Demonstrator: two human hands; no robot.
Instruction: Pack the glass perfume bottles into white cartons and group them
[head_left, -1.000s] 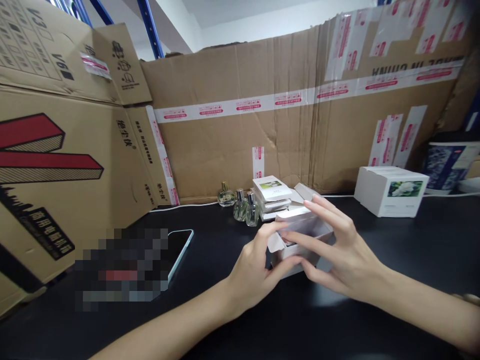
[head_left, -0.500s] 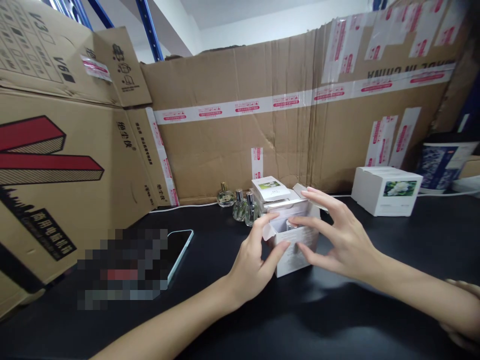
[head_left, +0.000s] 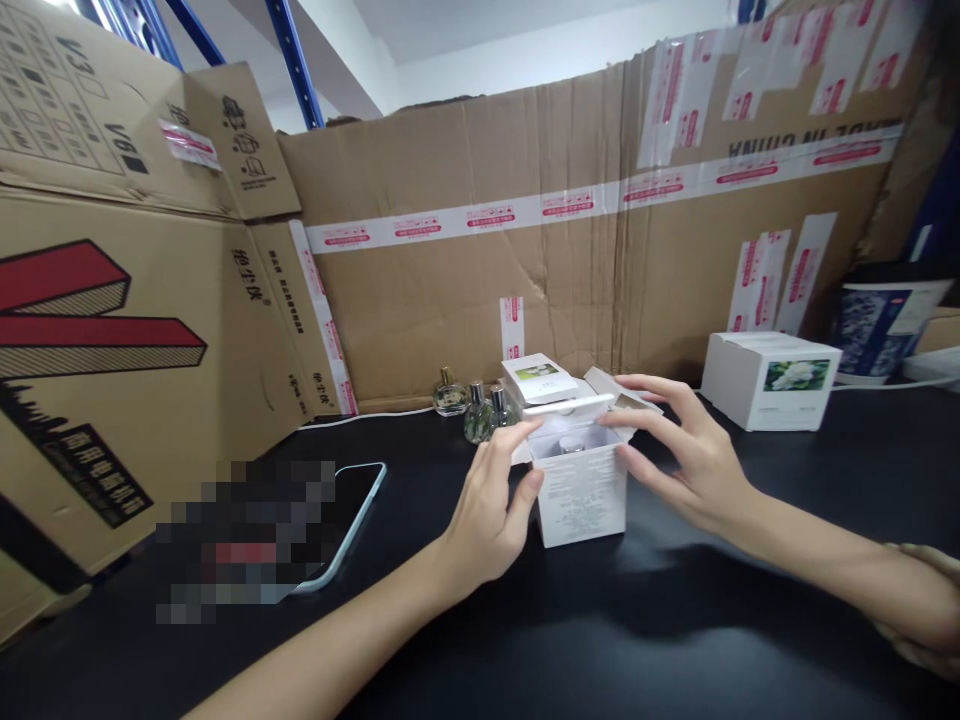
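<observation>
Since the earlier frame we had turned the box (head_left: 582, 492) from a tilted position to upright, and it now stood on the black table (head_left: 675, 640) with its printed side toward us, a little nearer to the middle of the view. Our left hand (head_left: 486, 508) was at the left side of the box, the thumb pressed on the left wall and the fingers curled over the left top edge, so it gripped the box lightly. Our right hand (head_left: 686, 455) was at the right side, the fingers spread and touching the right flap (head_left: 626, 392) and the upper right wall; it was open and did not close around anything. The lid (head_left: 568, 404) stood open at the back, and inside we could see the round top of a bottle (head_left: 571, 443), but not more of it. Just behind the box was a stack of small white packs (head_left: 537, 376), and beside it, to the left, three small glass bottles (head_left: 474, 408) stood close together. A phone (head_left: 346, 508) lay on the table well to the left, partly blurred. A white carton (head_left: 772, 379) with a flower picture stood well apart at the right, near a blue and white cup (head_left: 882, 322). Large cardboard walls (head_left: 465, 300) closed the table at the back and at the left.
</observation>
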